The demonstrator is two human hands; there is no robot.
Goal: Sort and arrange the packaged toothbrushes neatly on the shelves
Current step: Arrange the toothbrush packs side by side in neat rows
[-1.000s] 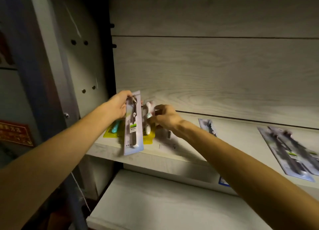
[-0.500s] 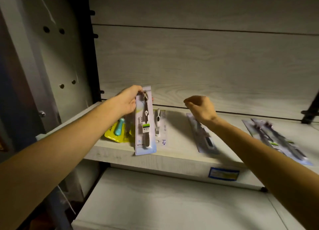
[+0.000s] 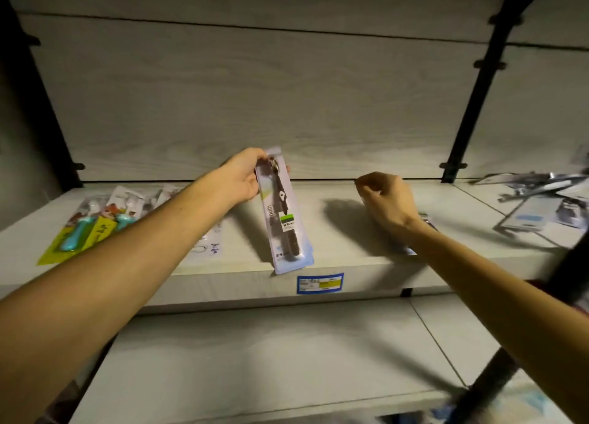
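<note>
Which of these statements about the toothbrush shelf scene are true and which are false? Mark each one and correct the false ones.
1. The left hand grips the dark toothbrush pack by its top. True.
2. The right hand holds a pack. False: its curled fingers hold nothing.
3. The yellow packs lie left of the held pack. True.
4. The blue price label is on the back wall. False: it is on the upper shelf, on its front edge.

A pale blue toothbrush pack (image 3: 284, 213) with a dark brush stands nearly upright over the shelf (image 3: 350, 258) edge; yellow packs with teal brushes (image 3: 76, 232) lie flat at left.
</note>
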